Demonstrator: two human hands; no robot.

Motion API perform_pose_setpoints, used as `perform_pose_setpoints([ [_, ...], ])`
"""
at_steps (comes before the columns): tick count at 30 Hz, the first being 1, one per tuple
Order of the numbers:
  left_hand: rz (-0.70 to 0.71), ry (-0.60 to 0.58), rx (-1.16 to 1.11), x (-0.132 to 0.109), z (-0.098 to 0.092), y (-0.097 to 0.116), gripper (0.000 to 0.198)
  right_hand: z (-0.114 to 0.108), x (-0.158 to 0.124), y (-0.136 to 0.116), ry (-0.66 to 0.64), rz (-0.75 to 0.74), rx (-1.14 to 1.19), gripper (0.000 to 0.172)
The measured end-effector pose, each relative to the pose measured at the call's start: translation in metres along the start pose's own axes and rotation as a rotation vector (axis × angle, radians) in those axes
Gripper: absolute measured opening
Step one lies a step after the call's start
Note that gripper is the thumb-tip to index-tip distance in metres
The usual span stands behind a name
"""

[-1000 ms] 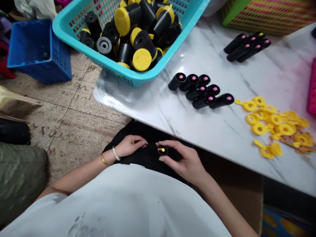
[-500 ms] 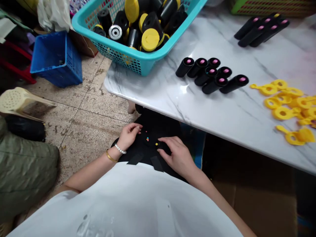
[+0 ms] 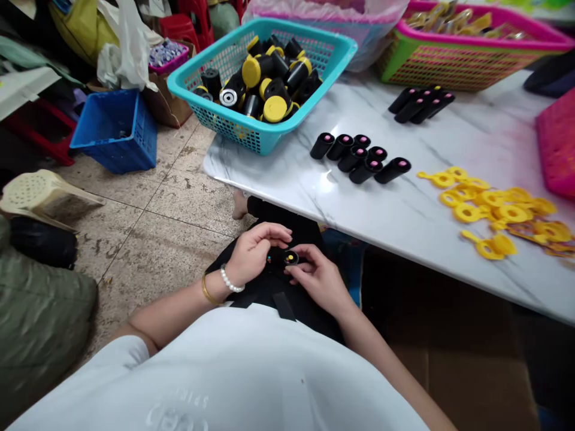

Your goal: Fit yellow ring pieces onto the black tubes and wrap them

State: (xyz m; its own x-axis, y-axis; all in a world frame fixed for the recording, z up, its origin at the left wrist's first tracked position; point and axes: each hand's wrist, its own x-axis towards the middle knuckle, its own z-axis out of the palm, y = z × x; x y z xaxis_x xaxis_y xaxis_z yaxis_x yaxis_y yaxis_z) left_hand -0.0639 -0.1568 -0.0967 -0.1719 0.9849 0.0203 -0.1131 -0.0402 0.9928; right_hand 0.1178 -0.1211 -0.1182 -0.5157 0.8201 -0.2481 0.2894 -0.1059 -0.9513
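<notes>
Right hand point(image 3: 322, 281) pinches a black tube point(image 3: 296, 260) by its sides, yellow dot point(image 3: 290, 257) inside, above the dark lap point(image 3: 265, 284). Left hand point(image 3: 252, 254) curls just beside it; whether it grips anything, I cannot tell. Beyond, the table point(image 3: 341, 209) bears pink-centred tubes point(image 3: 353, 158), yellow ring caps point(image 3: 502, 215) and a turquoise basket point(image 3: 265, 134).

A small workshop, black cylindrical tubes point(image 3: 349, 161) standing grouped on white marble-patterned table point(image 3: 323, 197), yellow plastic rings point(image 3: 504, 212) lying heaped at right, turquoise plastic basket point(image 3: 263, 143) holding black-and-yellow cylindrical canisters point(image 3: 275, 109) far left, blue plastic crate point(image 3: 146, 134) sitting at left
</notes>
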Motion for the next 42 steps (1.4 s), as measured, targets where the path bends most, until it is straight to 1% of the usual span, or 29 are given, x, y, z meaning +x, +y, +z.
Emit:
perform_pose_setpoints([
  [3, 0.273, -0.144, 0.21, -0.003, 0.01, 0.009, 0.044, 0.006, 0.009, -0.004, -0.074, 0.008, 0.106, 0.039],
  [4, 0.33, -0.194, 0.279, -0.004, 0.012, 0.009, 0.048, 0.009, 0.01, -0.005, -0.087, 0.003, 0.132, 0.039],
  [6, 0.368, -0.259, 0.333, -0.008, 0.013, 0.008, 0.052, 0.012, 0.009, -0.005, -0.089, 0.011, 0.172, 0.034],
  [9, 0.371, -0.282, 0.282, -0.013, 0.011, 0.007, 0.051, 0.014, 0.003, -0.006, -0.086, 0.034, 0.263, 0.034],
  [12, 0.34, -0.221, 0.225, -0.014, 0.005, 0.008, 0.051, 0.01, -0.001, -0.009, -0.084, 0.024, 0.327, 0.035],
  [13, 0.316, -0.183, 0.225, -0.013, 0.002, 0.007, 0.049, 0.007, 0.0, -0.011, -0.063, 0.002, 0.315, 0.034],
  [15, 0.251, -0.131, 0.252, -0.01, -0.003, 0.004, 0.043, 0.001, 0.004, -0.014, 0.026, -0.072, 0.231, 0.034],
  [17, 0.164, -0.154, 0.273, -0.007, -0.009, -0.001, 0.038, -0.003, 0.011, -0.017, 0.113, -0.158, 0.095, 0.032],
  [18, 0.122, -0.176, 0.272, -0.006, -0.011, -0.005, 0.037, -0.003, 0.014, -0.018, 0.129, -0.192, 0.031, 0.03],
  [20, 0.057, -0.202, 0.255, -0.005, -0.015, -0.012, 0.035, -0.001, 0.021, -0.018, 0.112, -0.224, -0.044, 0.027],
  [23, 0.028, -0.198, 0.269, -0.002, -0.023, -0.023, 0.031, 0.007, 0.027, -0.018, 0.039, -0.196, -0.012, 0.028],
  [26, 0.047, -0.234, 0.332, 0.005, -0.038, -0.031, 0.031, 0.01, 0.027, -0.015, -0.042, -0.142, 0.088, 0.038],
  [28, 0.083, -0.26, 0.397, 0.014, -0.053, -0.035, 0.034, 0.007, 0.024, -0.012, -0.057, -0.121, 0.137, 0.041],
  [31, 0.169, -0.317, 0.526, 0.03, -0.076, -0.042, 0.04, -0.001, 0.017, -0.006, -0.002, -0.108, 0.12, 0.034],
  [33, 0.235, -0.391, 0.612, 0.041, -0.085, -0.047, 0.04, -0.005, 0.01, -0.004, 0.044, -0.12, -0.005, 0.027],
  [34, 0.265, -0.436, 0.652, 0.047, -0.088, -0.051, 0.038, -0.005, 0.007, -0.004, 0.05, -0.136, -0.103, 0.023],
  [35, 0.292, -0.483, 0.69, 0.052, -0.089, -0.054, 0.035, -0.005, 0.003, -0.004, 0.028, -0.157, -0.21, 0.018],
  [37, 0.336, -0.566, 0.764, 0.062, -0.088, -0.059, 0.031, -0.003, -0.005, -0.004, -0.091, -0.198, -0.396, 0.012],
  [39, 0.372, -0.629, 0.838, 0.07, -0.085, -0.061, 0.028, 0.001, -0.012, -0.004, -0.201, -0.218, -0.489, 0.018],
  [40, 0.388, -0.658, 0.875, 0.074, -0.084, -0.062, 0.027, 0.002, -0.015, -0.004, -0.223, -0.215, -0.504, 0.02],
  [42, 0.415, -0.711, 0.944, 0.078, -0.08, -0.061, 0.025, 0.005, -0.017, -0.002, -0.205, -0.198, -0.508, 0.023],
])
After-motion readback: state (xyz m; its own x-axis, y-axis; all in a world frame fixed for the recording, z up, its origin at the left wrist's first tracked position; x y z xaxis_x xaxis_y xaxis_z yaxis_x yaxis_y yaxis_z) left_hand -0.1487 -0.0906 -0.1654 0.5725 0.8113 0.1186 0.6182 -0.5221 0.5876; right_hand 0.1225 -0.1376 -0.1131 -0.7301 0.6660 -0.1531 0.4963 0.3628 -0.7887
